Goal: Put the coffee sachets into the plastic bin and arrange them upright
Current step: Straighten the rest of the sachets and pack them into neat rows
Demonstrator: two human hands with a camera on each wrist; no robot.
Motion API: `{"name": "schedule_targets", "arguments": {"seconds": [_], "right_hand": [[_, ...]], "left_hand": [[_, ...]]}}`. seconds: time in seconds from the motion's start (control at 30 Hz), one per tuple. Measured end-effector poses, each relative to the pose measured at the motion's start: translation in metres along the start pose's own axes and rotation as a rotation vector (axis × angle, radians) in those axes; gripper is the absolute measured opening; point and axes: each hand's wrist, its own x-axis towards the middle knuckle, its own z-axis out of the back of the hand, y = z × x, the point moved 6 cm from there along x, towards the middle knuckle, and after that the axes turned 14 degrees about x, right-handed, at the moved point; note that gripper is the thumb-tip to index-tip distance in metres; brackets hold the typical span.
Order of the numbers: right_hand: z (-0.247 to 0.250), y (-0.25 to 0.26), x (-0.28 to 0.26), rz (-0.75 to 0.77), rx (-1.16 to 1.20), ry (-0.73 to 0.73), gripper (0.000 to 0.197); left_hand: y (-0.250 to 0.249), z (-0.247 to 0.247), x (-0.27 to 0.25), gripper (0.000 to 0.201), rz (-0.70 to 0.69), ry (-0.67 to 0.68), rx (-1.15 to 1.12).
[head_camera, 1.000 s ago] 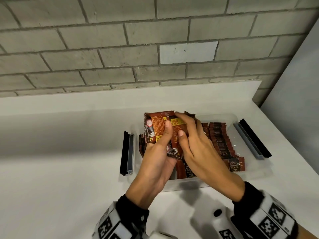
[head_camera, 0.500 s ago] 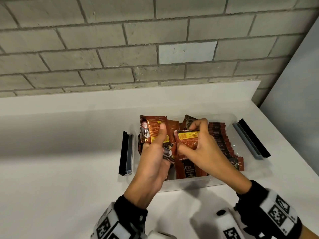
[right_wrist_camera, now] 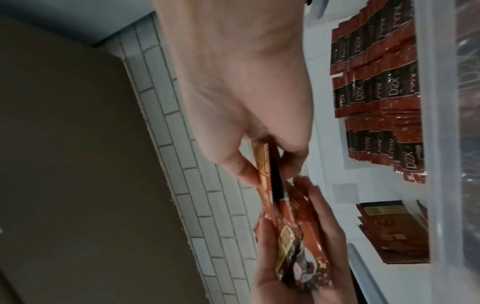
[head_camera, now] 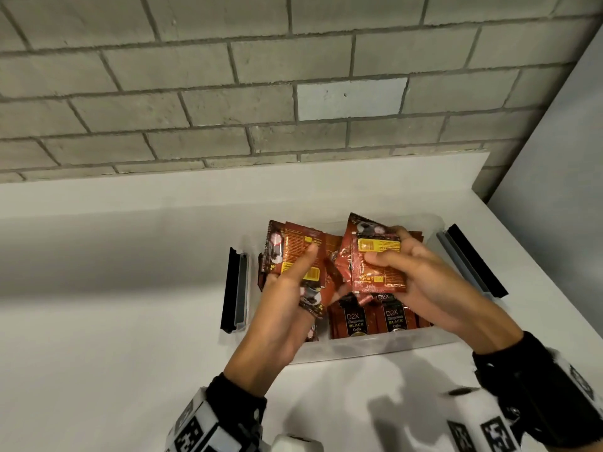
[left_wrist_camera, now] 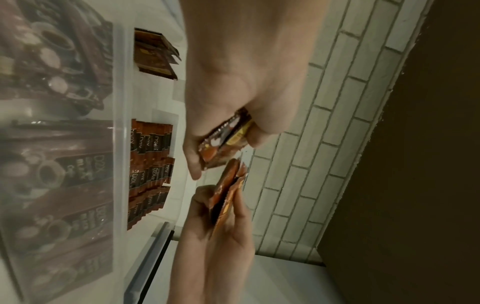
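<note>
left hand fingers clamp sachet stack | right hand has pulled sachets away, pinched

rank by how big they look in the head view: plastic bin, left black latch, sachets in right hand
1. plastic bin
2. left black latch and sachets in right hand: alike in area, and the sachets are held nearer the camera, so unranked.

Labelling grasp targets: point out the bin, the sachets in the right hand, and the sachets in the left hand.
bin (head_camera: pixel 359 345): head view, near clear wall.
right-hand sachets (head_camera: pixel 380 267): head view, printed face of the front sachet.
left-hand sachets (head_camera: pixel 293 244): head view, printed face above the thumb.
</note>
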Motion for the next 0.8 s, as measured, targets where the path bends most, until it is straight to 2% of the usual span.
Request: {"name": "schedule_targets", "arguments": {"seconds": [0.1, 0.27, 0.43, 0.53, 0.6, 0.67, 0.73, 0.8], "right_hand": [[-0.01, -0.004, -0.001, -0.025, -0.12, 0.069, 0.052], [-0.017, -0.006, 0.0, 0.019, -0.319, 0.109, 0.041], [-0.013, 0.007, 0.001, 0.159, -0.581, 0.035, 0.054], [-0.004, 0.016, 0.003, 0.217, -0.527, 0.002, 0.044], [0.0, 0.029, -0.002, 0.365, -0.445, -0.056, 0.034], [-0.005, 0.044, -0.015, 0.607, -0.434, -0.055, 0.022], [-0.016, 0.05, -0.029, 0.82, -0.606, 0.042, 0.012], [-0.021, 0.042, -0.034, 0.909, -0.816, 0.121, 0.016]], "left_hand": [[0.004, -0.012, -0.004, 0.043, -0.039, 0.09, 0.048], [0.004, -0.014, -0.006, 0.032, -0.069, 0.094, 0.087], [0.006, -0.011, -0.006, 0.038, -0.045, 0.099, -0.008], [0.004, -0.007, -0.004, 0.041, -0.041, 0.087, -0.055], [0.003, -0.004, -0.003, 0.043, -0.043, 0.072, -0.068], [0.001, -0.002, -0.002, 0.045, -0.049, 0.055, -0.083], [0.0, -0.002, -0.002, 0.044, -0.058, 0.053, -0.092], [-0.002, -0.003, -0.003, 0.042, -0.068, 0.059, -0.101]]}}
